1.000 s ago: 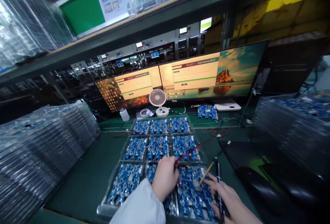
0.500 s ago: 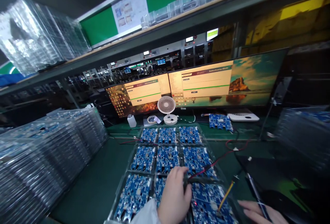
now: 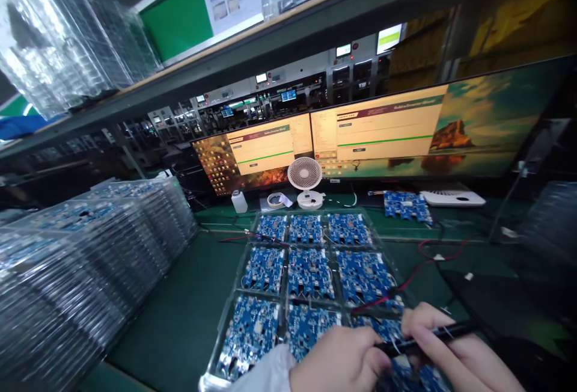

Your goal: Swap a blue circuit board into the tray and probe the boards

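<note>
A clear tray [image 3: 243,287] on the green bench holds several blue circuit boards [image 3: 311,272] in a grid. My left hand [image 3: 342,359] and my right hand [image 3: 446,350] meet over the tray's near right corner. Both grip a thin black probe [image 3: 428,336] that lies nearly level between them. A red wire [image 3: 406,284] runs from the hands up to the right across the boards. My left sleeve [image 3: 265,374] is white.
Tall stacks of clear trays [image 3: 76,260] fill the left side. Two monitors [image 3: 383,133] stand at the back, with a small white fan [image 3: 305,178], a white bottle [image 3: 238,201], a tape roll [image 3: 274,200] and a loose blue board [image 3: 406,205] before them. A shelf [image 3: 270,49] hangs overhead.
My hands have come together; the right hand rose from the lower right and now shares the black probe with the left. The view has shifted, so the tray sits further right.
</note>
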Demonstrator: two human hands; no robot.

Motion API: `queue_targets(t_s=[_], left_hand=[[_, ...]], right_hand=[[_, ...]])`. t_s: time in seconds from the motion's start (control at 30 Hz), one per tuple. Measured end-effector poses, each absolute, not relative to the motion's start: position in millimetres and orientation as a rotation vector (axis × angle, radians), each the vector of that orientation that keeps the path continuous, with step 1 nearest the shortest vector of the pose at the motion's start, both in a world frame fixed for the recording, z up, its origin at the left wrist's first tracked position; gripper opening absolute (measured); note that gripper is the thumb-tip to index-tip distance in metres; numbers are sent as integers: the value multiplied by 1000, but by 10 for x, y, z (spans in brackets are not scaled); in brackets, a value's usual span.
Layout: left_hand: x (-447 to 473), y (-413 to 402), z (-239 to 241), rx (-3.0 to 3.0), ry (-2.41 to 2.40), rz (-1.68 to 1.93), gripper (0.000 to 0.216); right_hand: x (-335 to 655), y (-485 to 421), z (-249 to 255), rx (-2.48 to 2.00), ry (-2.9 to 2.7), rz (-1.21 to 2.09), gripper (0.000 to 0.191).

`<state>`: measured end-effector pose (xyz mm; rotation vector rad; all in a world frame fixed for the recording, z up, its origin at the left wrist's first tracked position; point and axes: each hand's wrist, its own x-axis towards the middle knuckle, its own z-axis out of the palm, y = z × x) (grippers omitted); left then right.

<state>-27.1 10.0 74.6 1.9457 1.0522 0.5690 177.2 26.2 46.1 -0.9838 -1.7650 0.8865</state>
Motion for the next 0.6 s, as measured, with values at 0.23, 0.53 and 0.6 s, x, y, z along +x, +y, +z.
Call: queue_targets(t_s=[0.23,0.53,0.6], left_hand=[[-429,230,670,1017,581,621,55],[-598,391,501,1332,1371,984,35],[-538,399,465,1672,1622,816,38]], right_hand=[[1489,422,852,-852,-1807,1079,56],[1541,1147,1122,-951,-1488,869,52],[1475,1274,1090,-1000,-1636,882,51]])
